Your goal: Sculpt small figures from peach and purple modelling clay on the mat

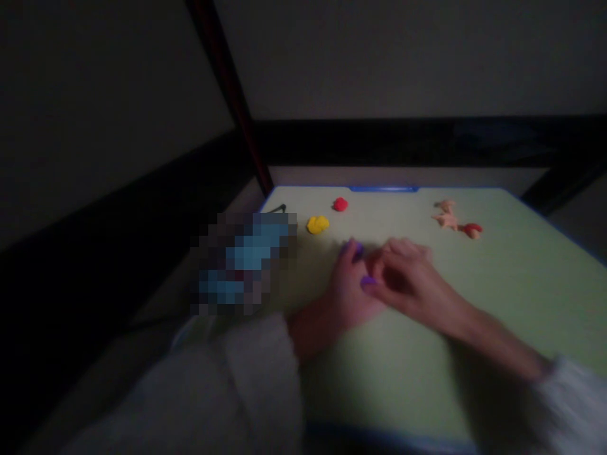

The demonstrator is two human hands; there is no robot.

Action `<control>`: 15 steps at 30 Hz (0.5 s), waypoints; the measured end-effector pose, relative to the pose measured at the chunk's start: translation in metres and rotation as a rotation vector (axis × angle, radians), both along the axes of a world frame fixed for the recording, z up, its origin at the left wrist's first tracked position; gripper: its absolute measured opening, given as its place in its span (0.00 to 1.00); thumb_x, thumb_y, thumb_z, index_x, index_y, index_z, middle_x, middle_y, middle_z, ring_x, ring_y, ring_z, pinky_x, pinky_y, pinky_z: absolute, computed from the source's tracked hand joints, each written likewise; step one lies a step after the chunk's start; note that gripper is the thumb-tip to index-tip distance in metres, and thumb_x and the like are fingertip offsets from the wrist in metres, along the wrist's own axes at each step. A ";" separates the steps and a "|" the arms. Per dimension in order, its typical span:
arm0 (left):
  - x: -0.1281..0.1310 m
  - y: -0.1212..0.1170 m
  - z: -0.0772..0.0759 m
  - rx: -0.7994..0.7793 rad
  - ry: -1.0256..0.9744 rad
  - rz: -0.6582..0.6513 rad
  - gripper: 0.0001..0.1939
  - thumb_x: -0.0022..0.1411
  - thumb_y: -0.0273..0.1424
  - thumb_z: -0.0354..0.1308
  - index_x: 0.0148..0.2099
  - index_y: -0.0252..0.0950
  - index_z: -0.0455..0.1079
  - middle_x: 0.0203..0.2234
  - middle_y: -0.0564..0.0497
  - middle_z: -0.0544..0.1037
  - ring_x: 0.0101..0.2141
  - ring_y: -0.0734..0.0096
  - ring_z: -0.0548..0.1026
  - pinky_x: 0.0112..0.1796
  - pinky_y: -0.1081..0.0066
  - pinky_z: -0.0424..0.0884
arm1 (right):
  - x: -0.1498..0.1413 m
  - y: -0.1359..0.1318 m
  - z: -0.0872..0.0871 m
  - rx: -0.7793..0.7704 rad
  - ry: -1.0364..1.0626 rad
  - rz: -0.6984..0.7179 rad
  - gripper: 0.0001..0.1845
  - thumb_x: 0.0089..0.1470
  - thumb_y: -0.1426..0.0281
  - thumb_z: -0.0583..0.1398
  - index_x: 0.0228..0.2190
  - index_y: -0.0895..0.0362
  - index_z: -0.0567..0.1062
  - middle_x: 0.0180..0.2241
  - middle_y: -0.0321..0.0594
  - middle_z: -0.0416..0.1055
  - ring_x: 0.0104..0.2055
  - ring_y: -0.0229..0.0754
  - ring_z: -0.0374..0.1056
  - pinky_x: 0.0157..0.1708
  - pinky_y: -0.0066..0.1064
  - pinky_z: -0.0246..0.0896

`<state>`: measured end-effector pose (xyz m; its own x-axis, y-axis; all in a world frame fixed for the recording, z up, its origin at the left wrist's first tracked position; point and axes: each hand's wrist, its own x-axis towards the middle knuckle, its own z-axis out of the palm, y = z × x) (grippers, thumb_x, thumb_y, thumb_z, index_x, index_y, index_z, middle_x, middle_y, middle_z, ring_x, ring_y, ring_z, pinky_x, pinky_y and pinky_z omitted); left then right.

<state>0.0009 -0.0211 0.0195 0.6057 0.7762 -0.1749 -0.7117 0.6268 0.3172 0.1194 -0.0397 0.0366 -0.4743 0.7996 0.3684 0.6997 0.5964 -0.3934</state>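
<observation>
My left hand [353, 297] is half turned up over the table, with its thumb raised and its other fingers largely hidden behind my right hand. Beside the left thumb is a bit of purple modelling clay [356, 251], seemingly held in that hand. My right hand [417, 281] reaches across from the right and overlaps the left palm, its fingers curled together. At the right thumb tip, against the left palm, shows a second purple bit [368, 284]. Blur hides exactly how the fingers grip. Beyond my hands lie a yellow clay lump [317, 224] and a red clay lump [340, 204].
The pale green table [512, 316] has a blue rim. Peach clay pieces [446, 219] and a red-and-peach piece [472, 230] lie at the far right. A pixelated blue object [256, 253] occupies the left edge. A wall rises behind the table. The scene is dim.
</observation>
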 end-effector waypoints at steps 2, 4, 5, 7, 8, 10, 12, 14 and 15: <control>-0.001 0.002 -0.002 -0.015 -0.013 0.028 0.25 0.61 0.46 0.40 0.43 0.32 0.68 0.42 0.41 0.73 0.48 0.55 0.70 0.51 0.57 0.61 | -0.005 -0.001 -0.004 0.012 0.038 -0.045 0.09 0.52 0.66 0.58 0.24 0.56 0.67 0.32 0.40 0.67 0.37 0.45 0.60 0.36 0.38 0.49; -0.003 0.003 -0.003 -0.026 -0.012 0.027 0.28 0.61 0.48 0.39 0.46 0.31 0.67 0.45 0.40 0.72 0.50 0.54 0.69 0.52 0.56 0.59 | -0.009 -0.003 -0.008 0.026 0.066 -0.096 0.09 0.52 0.67 0.59 0.23 0.56 0.67 0.31 0.40 0.67 0.38 0.46 0.60 0.37 0.39 0.50; -0.004 0.004 -0.003 -0.021 -0.005 0.027 0.30 0.61 0.49 0.38 0.48 0.30 0.66 0.46 0.39 0.72 0.51 0.53 0.68 0.53 0.56 0.58 | -0.010 -0.004 -0.010 0.029 0.088 -0.118 0.08 0.51 0.67 0.59 0.23 0.56 0.67 0.31 0.40 0.67 0.38 0.46 0.60 0.37 0.39 0.50; -0.005 0.005 -0.002 0.008 0.004 0.038 0.32 0.61 0.50 0.37 0.52 0.30 0.64 0.49 0.37 0.70 0.54 0.53 0.66 0.54 0.57 0.56 | -0.012 -0.004 -0.015 0.035 0.198 -0.168 0.08 0.49 0.67 0.61 0.23 0.55 0.68 0.29 0.39 0.66 0.37 0.46 0.60 0.37 0.40 0.52; -0.007 0.006 -0.001 0.032 -0.002 0.047 0.32 0.61 0.50 0.37 0.54 0.30 0.63 0.51 0.38 0.69 0.55 0.55 0.65 0.55 0.59 0.55 | -0.013 -0.004 -0.017 0.040 0.314 -0.212 0.08 0.49 0.66 0.62 0.24 0.55 0.68 0.30 0.39 0.66 0.37 0.46 0.61 0.37 0.40 0.54; -0.009 0.007 0.000 0.091 -0.041 0.060 0.33 0.60 0.50 0.39 0.57 0.30 0.60 0.52 0.39 0.68 0.56 0.58 0.63 0.56 0.63 0.54 | -0.015 -0.001 -0.020 -0.012 0.667 -0.308 0.08 0.48 0.65 0.62 0.28 0.53 0.68 0.32 0.39 0.67 0.37 0.44 0.62 0.38 0.39 0.58; -0.012 0.008 0.000 0.145 -0.092 0.063 0.34 0.60 0.49 0.40 0.59 0.29 0.58 0.53 0.39 0.68 0.57 0.61 0.63 0.57 0.67 0.54 | -0.019 0.001 -0.022 -0.232 1.073 -0.346 0.10 0.48 0.65 0.62 0.33 0.52 0.67 0.35 0.37 0.69 0.38 0.42 0.65 0.41 0.39 0.62; -0.013 0.009 0.000 0.181 -0.123 0.051 0.36 0.60 0.50 0.39 0.60 0.27 0.56 0.54 0.39 0.67 0.57 0.62 0.62 0.57 0.69 0.53 | -0.026 0.000 -0.021 -0.569 1.369 -0.288 0.13 0.49 0.66 0.62 0.37 0.51 0.67 0.38 0.37 0.71 0.41 0.40 0.68 0.44 0.36 0.64; -0.013 0.009 0.000 0.192 -0.132 0.045 0.37 0.60 0.50 0.38 0.60 0.26 0.55 0.55 0.38 0.66 0.58 0.63 0.61 0.57 0.69 0.52 | -0.030 -0.002 -0.021 -0.726 1.457 -0.241 0.13 0.49 0.67 0.62 0.38 0.52 0.68 0.39 0.37 0.72 0.43 0.39 0.68 0.44 0.34 0.64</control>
